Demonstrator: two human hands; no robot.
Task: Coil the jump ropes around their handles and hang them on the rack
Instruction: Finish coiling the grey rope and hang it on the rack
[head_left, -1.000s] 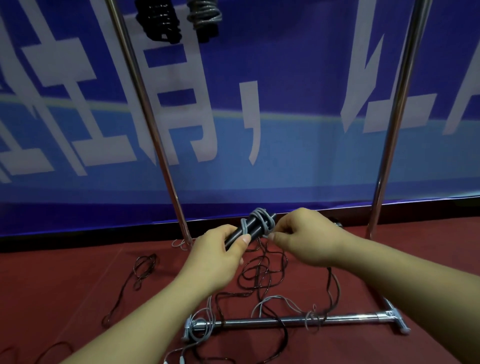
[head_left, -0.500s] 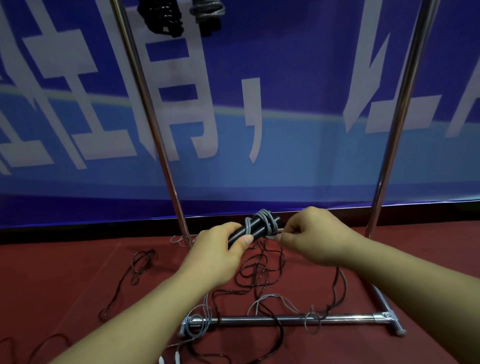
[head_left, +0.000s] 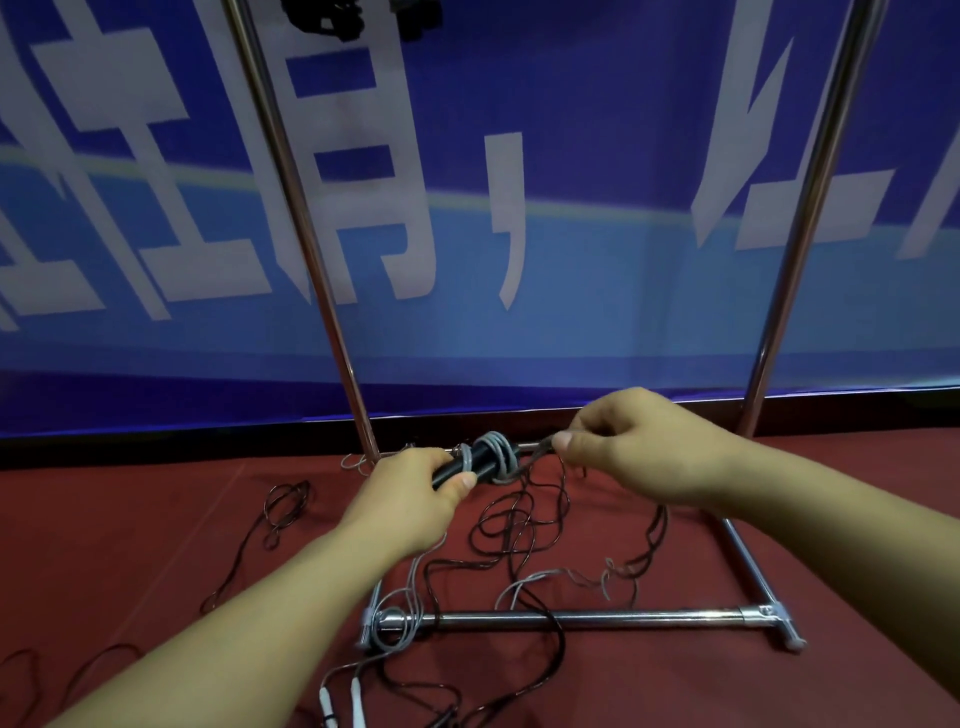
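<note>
My left hand (head_left: 410, 499) grips the black handles (head_left: 480, 460) of a jump rope, held level in front of me. Several turns of grey rope (head_left: 497, 451) are wound around those handles. My right hand (head_left: 639, 447) pinches the grey rope's free end just to the right of the coil, pulled taut. The chrome rack (head_left: 566, 618) stands ahead, its two uprights rising out of view. Two coiled ropes (head_left: 332, 18) hang from it at the top edge, partly cut off.
Loose dark and grey ropes (head_left: 519, 535) lie tangled on the red floor between the rack's base bars. Another dark rope (head_left: 280, 512) trails at the left. Two white handles (head_left: 343, 706) lie near the bottom edge. A blue banner (head_left: 571, 208) hangs behind the rack.
My right hand has drawn the rope end out to the right, away from the coil. The handles have tipped nearer to level in my left hand.
</note>
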